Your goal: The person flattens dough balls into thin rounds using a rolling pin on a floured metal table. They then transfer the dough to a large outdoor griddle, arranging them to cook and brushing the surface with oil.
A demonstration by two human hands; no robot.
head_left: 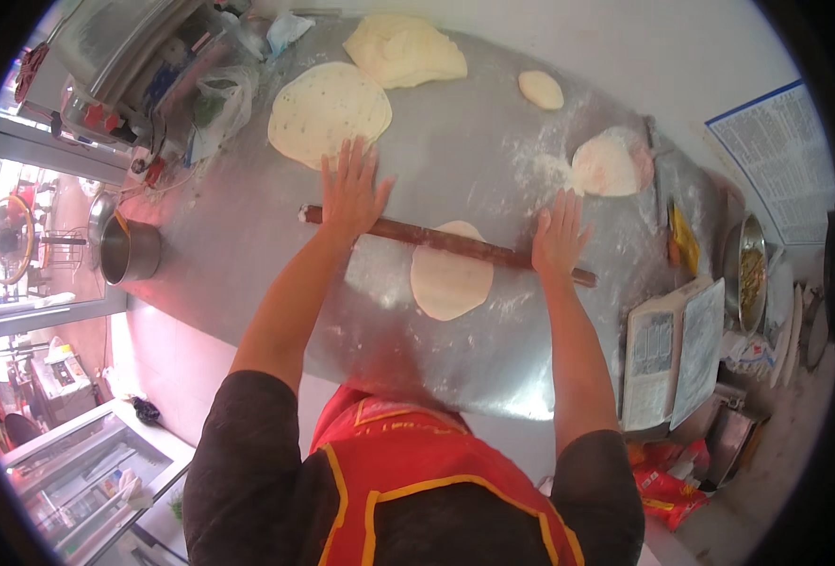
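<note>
My left hand (350, 191) lies flat across the left part of a dark wooden rolling pin (452, 243), fingers spread and pointing away from me. Its fingertips reach the near edge of a stack of round, flat dough sheets (325, 106) with green specks. Near the pin's right end, my right hand (560, 233) rests palm down, fingers also extended. Neither hand wraps around the pin. Under its middle is an oval sheet of rolled dough (451, 286), partly hidden by the wood. A floured dough piece (605, 166) sits just beyond my right fingertips.
On the steel worktop (247, 247) are a large dough lump (407, 53) and a small dough piece (541, 90) at the back. A metal pot (132, 251) stands left. To the right are a flour-dusted box (651, 361), a yellow packet (684, 240) and a metal bowl of food (751, 276).
</note>
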